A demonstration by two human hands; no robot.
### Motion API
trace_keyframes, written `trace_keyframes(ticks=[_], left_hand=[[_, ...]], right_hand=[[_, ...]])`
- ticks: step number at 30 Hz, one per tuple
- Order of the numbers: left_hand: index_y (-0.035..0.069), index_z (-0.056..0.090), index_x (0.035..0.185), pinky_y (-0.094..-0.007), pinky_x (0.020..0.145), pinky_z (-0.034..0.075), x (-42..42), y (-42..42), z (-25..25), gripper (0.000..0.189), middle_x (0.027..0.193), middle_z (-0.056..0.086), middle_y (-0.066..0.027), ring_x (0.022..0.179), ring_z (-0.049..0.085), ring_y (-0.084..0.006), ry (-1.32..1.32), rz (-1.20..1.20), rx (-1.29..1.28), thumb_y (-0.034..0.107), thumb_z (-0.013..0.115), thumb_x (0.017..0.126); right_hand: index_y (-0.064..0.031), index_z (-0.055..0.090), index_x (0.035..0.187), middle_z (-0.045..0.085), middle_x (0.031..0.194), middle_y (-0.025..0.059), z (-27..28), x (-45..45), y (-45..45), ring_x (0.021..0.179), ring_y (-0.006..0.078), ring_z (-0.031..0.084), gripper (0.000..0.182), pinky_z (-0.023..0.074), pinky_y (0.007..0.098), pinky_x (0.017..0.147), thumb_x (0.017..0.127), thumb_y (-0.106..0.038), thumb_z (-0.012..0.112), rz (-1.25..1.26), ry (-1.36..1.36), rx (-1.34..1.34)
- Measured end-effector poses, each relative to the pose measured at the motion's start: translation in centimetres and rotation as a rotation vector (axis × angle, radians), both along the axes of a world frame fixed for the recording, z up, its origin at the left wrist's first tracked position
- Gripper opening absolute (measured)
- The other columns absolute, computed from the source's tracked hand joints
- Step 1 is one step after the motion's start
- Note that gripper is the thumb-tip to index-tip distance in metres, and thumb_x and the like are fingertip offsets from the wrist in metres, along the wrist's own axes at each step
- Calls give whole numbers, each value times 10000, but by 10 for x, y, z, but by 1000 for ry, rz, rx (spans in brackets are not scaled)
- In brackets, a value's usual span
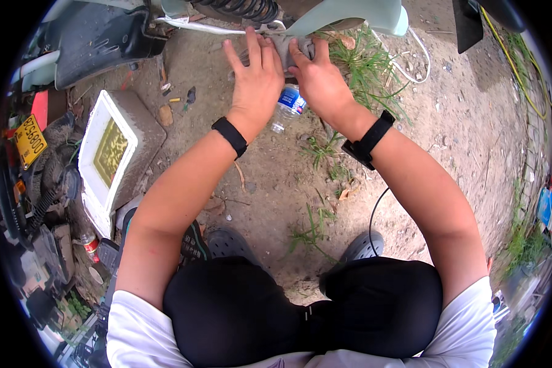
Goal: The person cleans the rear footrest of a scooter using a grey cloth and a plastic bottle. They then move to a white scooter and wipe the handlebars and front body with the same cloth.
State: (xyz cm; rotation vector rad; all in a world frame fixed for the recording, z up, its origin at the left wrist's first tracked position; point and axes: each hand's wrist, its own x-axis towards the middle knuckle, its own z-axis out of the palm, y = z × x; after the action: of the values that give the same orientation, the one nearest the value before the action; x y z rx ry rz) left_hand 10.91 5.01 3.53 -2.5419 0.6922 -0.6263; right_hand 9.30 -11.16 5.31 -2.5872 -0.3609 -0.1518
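Both hands are at a low part of a pale green scooter-like vehicle (340, 18), just under its black coil spring (253, 10). My right hand (319, 76) is closed on a crumpled grey cloth (299, 51), fingers bent over it. Against the cloth's left side rests my left hand (258, 73), its fingers spread and pointing up to a white rod or trim strip (207, 25). The left thumb is hidden, so its grip is unclear. Below and between the wrists, a clear plastic bottle (290, 102) with a blue label lies on the ground.
At left stands a dirty white foam box (131, 142) holding greenish liquid. Beyond it are a yellow plate (31, 141) bearing writing and piled vehicle parts (50, 175). Grass tufts (361, 64) and a white cord (418, 79) lie right of my hands. A black cable (373, 216) hangs near my right shoe (363, 246).
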Motion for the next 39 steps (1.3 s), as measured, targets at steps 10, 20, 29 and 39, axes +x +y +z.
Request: trace_keyframes(ticks=[10,20,29,39], left_hand=[[-64,650,1307,-441,1045,516,-20,3,15,505,1283,669,-192,1217,615,-338,156,-39,36,122,669,837],[86,608,1414,-450,1105,458,18,26,32,635,1378,631,-64,1359,547,-289,125,-302,-371,3,680,788],[106,598,1450,-444,1057,430,-3,26,2,727,1448,605,-58,1320,565,-242,195,-195,-301,77,764,742],[63,643,1359,-444,963,446,-8,28,3,549,1324,661,-77,1216,592,-221,111,-246,-228,145,704,819]], right_hand=[[-46,610,1432,499,1321,361,-1,-26,-1,1015,540,671,482,575,508,959,963,-124,692,-58,148,187],[-61,654,1408,566,1308,343,19,-1,-4,1241,496,568,484,498,460,1091,941,-151,739,-200,27,335],[-133,609,1481,588,1244,314,-3,-10,-11,1212,491,572,505,502,481,1049,983,-157,693,-99,225,295],[-168,602,1501,602,1272,284,4,-21,-12,1141,437,652,547,521,448,1024,978,-241,747,-120,273,284]])
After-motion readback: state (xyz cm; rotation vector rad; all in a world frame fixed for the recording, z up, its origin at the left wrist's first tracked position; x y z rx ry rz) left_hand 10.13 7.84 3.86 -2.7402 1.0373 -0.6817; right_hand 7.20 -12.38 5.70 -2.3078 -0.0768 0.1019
